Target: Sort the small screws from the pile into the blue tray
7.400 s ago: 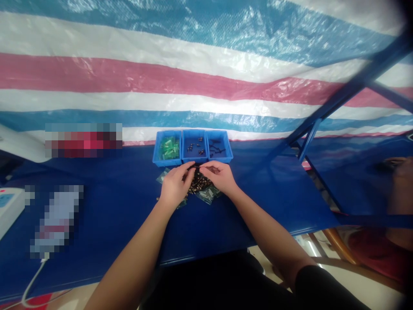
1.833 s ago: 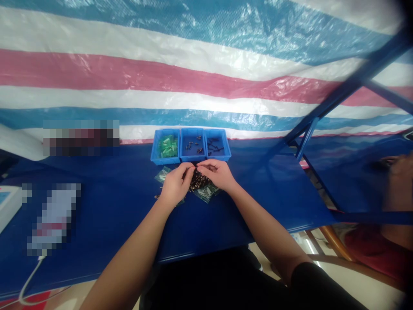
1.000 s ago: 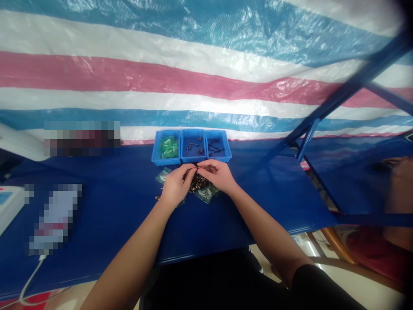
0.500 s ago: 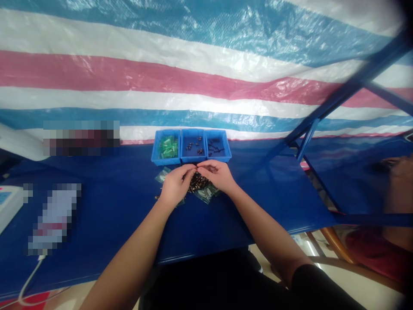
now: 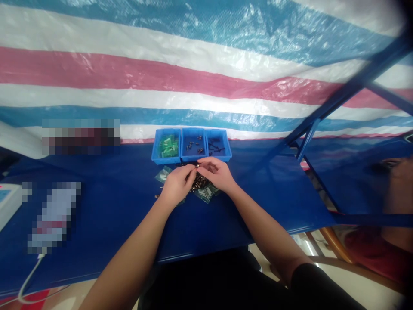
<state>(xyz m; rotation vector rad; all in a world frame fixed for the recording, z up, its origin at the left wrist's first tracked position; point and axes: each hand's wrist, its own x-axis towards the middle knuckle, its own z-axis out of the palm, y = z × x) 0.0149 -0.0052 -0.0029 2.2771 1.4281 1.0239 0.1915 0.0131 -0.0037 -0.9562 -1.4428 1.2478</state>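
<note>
My left hand (image 5: 178,183) and my right hand (image 5: 217,173) meet fingertip to fingertip above a pile of small brass-coloured and dark parts (image 5: 200,183). Both are closed in a pinch, and a tiny shiny piece shows between them; its shape is too small to tell. Small clear bags (image 5: 206,193) lie by the pile, and another bag (image 5: 163,174) is beside my left hand. Just behind stand three joined blue bins: the left bin (image 5: 155,150) holds green packets, the middle bin (image 5: 192,158) small metal parts, the right bin (image 5: 228,150) dark screw-like pieces.
On the blue table (image 5: 112,215), a blurred-out flat object (image 5: 54,217) with a white cable lies at left, beside a white device (image 5: 9,204). A blue metal frame (image 5: 338,94) stands at right. Another person's arm (image 5: 400,193) shows at the far right. Striped sheeting hangs behind.
My fingertips have shifted slightly, and the shiny piece between them shows more clearly. My right fingers are raised a little. The bins and pile look the same.
</note>
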